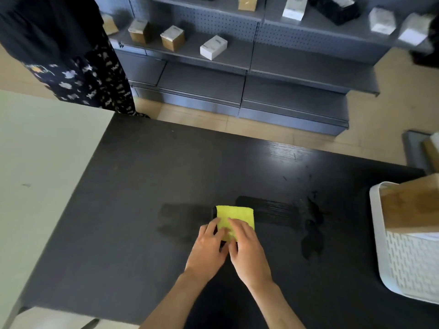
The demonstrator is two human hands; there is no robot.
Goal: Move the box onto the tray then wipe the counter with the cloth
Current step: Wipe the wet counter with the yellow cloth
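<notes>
Now both hands, left (206, 248) and right (247, 245), pressed flat on yellow cloth (235, 218) mid-frame on table (142, 186); box (411, 207) in tray (403, 264), right edge. Could smear wet streaks, or bump tray

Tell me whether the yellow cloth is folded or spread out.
Folded: the yellow cloth is a compact, thick-edged square on the black counter, pressed under the left hand and right hand.

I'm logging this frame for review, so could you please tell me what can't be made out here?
Head view only:
- Near part of the yellow cloth: covered by the left hand and right hand.
- Brown box and white tray: cut off by the right edge.
- Labels on the shelf boxes: too small and blurred.
- Counter near edge: cut off by the bottom of the frame.
</notes>
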